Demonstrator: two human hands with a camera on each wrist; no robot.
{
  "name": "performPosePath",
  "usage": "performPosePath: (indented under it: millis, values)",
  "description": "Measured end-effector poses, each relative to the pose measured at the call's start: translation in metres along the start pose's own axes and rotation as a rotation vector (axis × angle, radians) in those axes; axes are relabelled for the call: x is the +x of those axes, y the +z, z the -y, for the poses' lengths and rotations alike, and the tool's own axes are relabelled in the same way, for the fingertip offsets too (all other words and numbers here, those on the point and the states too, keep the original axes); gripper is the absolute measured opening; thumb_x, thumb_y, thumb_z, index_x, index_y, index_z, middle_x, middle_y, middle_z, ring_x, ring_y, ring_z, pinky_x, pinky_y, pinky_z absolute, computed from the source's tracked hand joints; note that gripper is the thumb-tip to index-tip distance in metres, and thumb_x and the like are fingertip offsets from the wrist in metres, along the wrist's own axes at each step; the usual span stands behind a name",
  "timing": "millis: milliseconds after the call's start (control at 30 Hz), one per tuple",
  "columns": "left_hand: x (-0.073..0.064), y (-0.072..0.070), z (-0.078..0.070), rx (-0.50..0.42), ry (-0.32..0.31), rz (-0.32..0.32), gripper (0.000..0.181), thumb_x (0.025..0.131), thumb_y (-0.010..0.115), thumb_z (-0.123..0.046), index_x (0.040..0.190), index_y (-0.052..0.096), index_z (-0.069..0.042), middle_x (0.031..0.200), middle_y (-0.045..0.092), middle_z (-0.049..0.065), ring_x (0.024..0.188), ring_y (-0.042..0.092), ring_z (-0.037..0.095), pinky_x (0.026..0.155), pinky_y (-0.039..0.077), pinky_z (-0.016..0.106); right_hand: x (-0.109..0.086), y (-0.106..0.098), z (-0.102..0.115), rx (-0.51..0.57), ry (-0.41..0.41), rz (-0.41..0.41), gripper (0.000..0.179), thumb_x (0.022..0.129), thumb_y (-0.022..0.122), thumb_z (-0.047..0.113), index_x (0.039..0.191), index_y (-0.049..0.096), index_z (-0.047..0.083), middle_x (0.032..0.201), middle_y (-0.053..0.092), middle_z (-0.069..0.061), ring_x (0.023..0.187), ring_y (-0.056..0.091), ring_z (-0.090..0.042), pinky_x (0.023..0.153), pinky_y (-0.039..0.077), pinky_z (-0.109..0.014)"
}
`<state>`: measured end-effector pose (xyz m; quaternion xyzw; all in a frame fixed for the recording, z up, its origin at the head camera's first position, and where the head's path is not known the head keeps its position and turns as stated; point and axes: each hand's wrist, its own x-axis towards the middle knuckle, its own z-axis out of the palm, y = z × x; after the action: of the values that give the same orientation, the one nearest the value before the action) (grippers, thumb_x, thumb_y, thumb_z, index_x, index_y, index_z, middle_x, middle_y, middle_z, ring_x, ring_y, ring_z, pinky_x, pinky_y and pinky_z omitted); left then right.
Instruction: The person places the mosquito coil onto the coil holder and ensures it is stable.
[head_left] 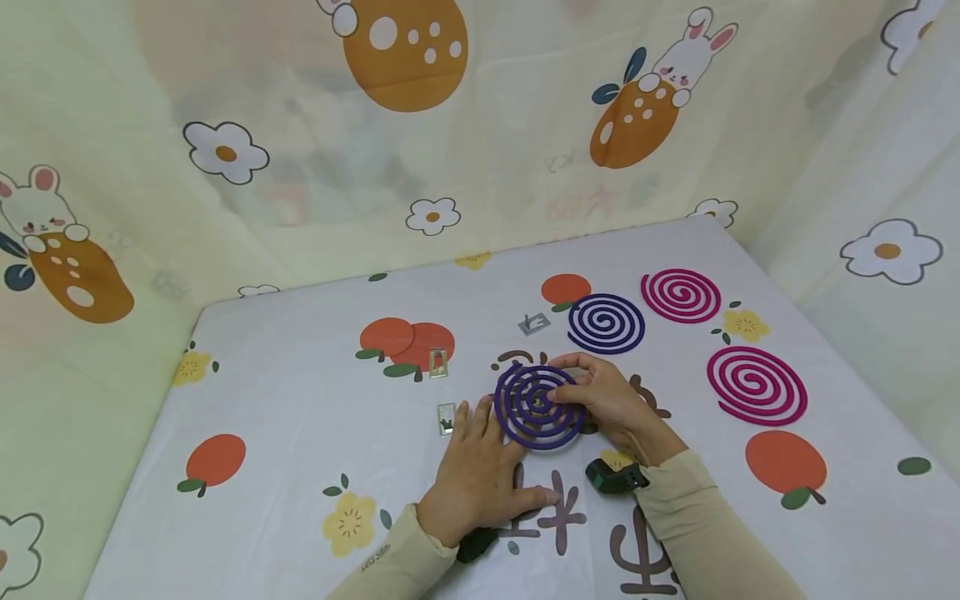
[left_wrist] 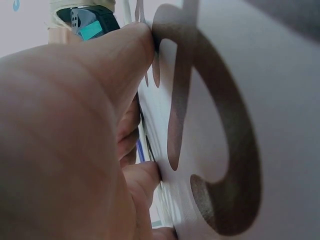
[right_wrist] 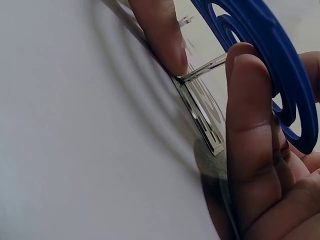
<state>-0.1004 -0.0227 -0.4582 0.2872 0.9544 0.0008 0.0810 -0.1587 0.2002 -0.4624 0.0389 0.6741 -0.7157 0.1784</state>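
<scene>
In the head view my right hand pinches a dark blue mosquito coil near its centre, thumb on top and other fingers under it. The right wrist view shows this coil tilted above a small metal coil stand, whose raised prong reaches up to the fingers behind the coil. My left hand lies flat on the tablecloth with fingers spread, partly beneath the coil. One of its fingers presses on the end of the stand's base. In the head view the coil mostly hides the stand.
Beyond the right hand lie another dark blue coil and two magenta coils, one farther back and one nearer. Metal stands lie at the back, at left and beside the left fingertips. A patterned curtain borders the table.
</scene>
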Motion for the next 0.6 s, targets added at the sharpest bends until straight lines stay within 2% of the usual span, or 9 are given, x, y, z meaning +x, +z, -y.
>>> performPosePath:
  millis: [233,600]
  values:
    - [0.0001,-0.0004,-0.0004,0.000,0.000,0.001,0.104,0.085,0.047,-0.090,0.168,0.022,-0.032,0.174,0.019,0.010,0.158,0.022,0.037,0.126,0.014,0.059,0.0001,-0.0014,0.0003,-0.018,0.016,0.006,0.055,0.090,0.074,0.000,0.139,0.050,-0.005,0.105,0.077,-0.014,0.091,0.074,-0.017,0.076,0.060,-0.029]
    - [0.0005,0.0021,-0.0002,-0.008,0.001,-0.011,0.106,0.084,0.047,-0.090,0.168,0.022,-0.031,0.174,0.019,0.010,0.158,0.022,0.037,0.126,0.014,0.059,-0.0015,-0.0006,0.0000,-0.007,0.002,0.031,0.052,0.090,0.073,-0.002,0.136,0.050,-0.006,0.096,0.077,-0.011,0.085,0.074,-0.016,0.072,0.060,-0.028]
